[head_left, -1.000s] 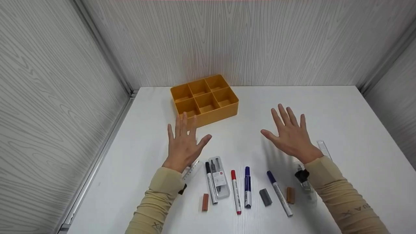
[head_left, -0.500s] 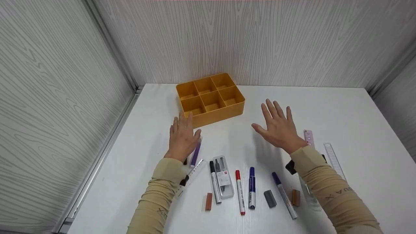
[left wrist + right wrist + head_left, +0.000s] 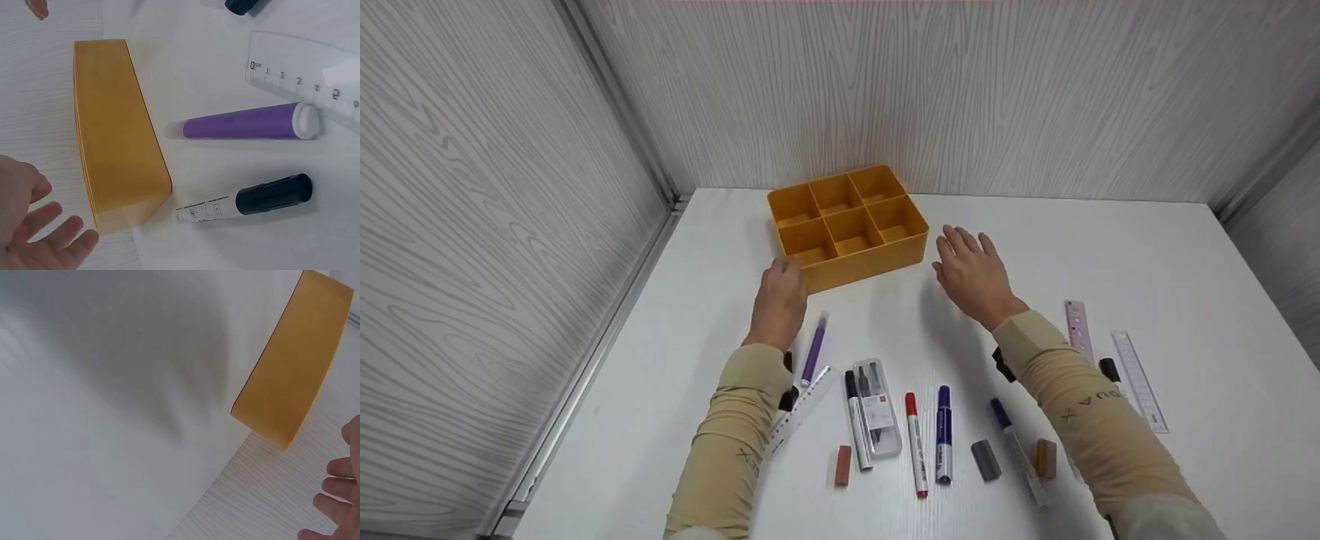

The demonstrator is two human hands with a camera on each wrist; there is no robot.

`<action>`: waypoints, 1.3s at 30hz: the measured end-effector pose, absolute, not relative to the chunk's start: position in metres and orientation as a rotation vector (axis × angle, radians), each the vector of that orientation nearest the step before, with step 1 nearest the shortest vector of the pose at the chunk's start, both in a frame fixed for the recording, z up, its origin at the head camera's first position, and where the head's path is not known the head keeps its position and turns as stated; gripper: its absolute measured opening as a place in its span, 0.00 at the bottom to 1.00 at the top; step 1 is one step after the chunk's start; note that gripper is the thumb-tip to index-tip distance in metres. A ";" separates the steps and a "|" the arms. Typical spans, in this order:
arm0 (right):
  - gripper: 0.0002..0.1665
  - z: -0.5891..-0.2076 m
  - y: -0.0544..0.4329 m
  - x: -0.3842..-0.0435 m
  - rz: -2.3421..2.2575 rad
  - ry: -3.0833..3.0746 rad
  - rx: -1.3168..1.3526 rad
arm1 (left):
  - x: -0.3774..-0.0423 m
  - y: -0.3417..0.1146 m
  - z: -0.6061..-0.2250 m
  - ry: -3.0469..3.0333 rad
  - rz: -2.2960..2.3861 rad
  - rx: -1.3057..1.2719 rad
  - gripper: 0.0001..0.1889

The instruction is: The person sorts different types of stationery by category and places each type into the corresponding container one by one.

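An orange organizer box (image 3: 864, 265) with several compartments stands at the back of the white table. At its front left corner is my left hand (image 3: 778, 304), overlapping the box edge in the head view. Loosely bent fingers show in the left wrist view, where the left hand (image 3: 39, 236) holds nothing beside the box (image 3: 115, 124). To the right of the box hovers my right hand (image 3: 973, 279), thumb toward its side wall. In the right wrist view, relaxed fingers of the right hand (image 3: 344, 495) stay apart from the box (image 3: 298, 354).
Nearer me lie a purple pen (image 3: 814, 349), a clear ruler (image 3: 802, 409), a compass case (image 3: 879, 412), a red marker (image 3: 916, 446), a blue marker (image 3: 943, 435) and a grey eraser-like block (image 3: 986, 460). A pink ruler (image 3: 1078, 326) and another clear ruler (image 3: 1138, 382) lie right.
Both hands have moved in toward the box, the right one leftward from farther out. Their spread fingers have drawn together and bent. The box and stationery stay in place.
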State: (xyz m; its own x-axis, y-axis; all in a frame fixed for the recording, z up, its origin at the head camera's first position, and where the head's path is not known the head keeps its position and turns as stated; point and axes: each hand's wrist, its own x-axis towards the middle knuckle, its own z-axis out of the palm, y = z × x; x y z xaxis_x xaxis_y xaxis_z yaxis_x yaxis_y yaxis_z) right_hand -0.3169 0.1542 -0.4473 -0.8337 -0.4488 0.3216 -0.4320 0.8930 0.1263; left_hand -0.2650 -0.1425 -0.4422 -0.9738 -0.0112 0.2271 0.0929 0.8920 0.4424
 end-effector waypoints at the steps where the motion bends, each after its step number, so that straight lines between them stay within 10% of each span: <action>1: 0.25 -0.449 0.152 -0.319 -0.077 -2.689 0.667 | -0.266 -0.142 -0.442 -2.822 -0.684 -0.068 0.15; 39: 0.34 -0.477 0.129 -0.338 0.016 -2.697 0.683 | -0.307 -0.120 -0.447 -2.837 -0.337 -0.018 0.13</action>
State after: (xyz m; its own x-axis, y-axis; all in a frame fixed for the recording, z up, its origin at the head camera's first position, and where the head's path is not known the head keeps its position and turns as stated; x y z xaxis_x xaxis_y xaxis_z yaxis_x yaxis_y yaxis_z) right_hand -0.3379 0.1290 -0.4772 -0.8196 -0.4585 0.3435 -0.4625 0.8834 0.0757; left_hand -0.3071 -0.1196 -0.4471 -0.9596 -0.0210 0.2805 0.0452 0.9727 0.2276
